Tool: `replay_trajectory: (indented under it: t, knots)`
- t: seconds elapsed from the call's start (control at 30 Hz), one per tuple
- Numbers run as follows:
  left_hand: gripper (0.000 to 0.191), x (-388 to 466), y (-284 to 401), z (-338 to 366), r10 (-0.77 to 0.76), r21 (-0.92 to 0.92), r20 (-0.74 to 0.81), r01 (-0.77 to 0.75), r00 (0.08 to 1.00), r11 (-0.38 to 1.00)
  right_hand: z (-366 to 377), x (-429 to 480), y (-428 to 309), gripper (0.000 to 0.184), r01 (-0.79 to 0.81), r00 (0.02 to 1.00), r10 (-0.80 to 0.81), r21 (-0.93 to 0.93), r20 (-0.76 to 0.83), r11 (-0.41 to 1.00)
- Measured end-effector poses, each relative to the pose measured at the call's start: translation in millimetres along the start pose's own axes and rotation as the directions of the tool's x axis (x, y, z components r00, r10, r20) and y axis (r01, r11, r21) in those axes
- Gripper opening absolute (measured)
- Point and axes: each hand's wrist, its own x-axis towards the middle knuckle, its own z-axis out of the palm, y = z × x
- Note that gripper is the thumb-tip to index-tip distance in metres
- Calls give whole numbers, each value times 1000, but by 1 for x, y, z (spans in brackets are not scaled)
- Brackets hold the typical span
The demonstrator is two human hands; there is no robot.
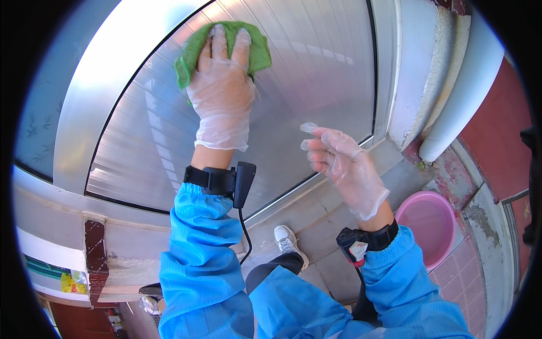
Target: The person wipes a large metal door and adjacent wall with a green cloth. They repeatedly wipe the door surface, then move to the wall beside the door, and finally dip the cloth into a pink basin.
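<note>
My left hand (222,87), in a clear disposable glove, presses a green cloth (258,53) flat against a ribbed metal door panel (305,84) with its fingers spread. The cloth lies near the top of the view and shows around the fingertips. Lower and to the right, my right hand (343,165) wears the same kind of glove. It is held in front of the panel's lower edge with its fingers loosely curled and apart, and nothing in it.
A pink plastic basin (425,229) with liquid stands on the ground at the right. Beside the door a white pipe (465,84) runs down. A stone step (322,203) lies under the door. Plastic bags (72,283) are at the lower left.
</note>
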Motion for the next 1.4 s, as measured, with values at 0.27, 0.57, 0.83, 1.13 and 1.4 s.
replay_trajectory:
  t: [0.27, 0.57, 0.83, 1.13, 1.4]
  knots:
    - [50, -75, 36, 20, 135, -146, 164, -112, 977, 983, -2, 1, 1, 41, 2, 1000, -3, -35, -25, 999]
    - [54, -138, 63, 42, 243, -237, 379, -160, 893, 958, 0, -1, 0, 41, -7, 999, 6, -4, -41, 1000]
    - [57, -139, 30, 43, 404, -307, 357, -303, 842, 902, 2, -2, -2, 43, 19, 1000, -19, 2, -12, 1000]
    - [79, -61, -79, 11, 240, -60, 25, -239, 970, 969, -2, 1, 3, 45, 102, 994, -99, -67, 50, 993]
    - [63, -53, -124, 2, 50, -153, -220, -85, 974, 985, -1, 3, 6, 39, 80, 997, -82, -134, -4, 988]
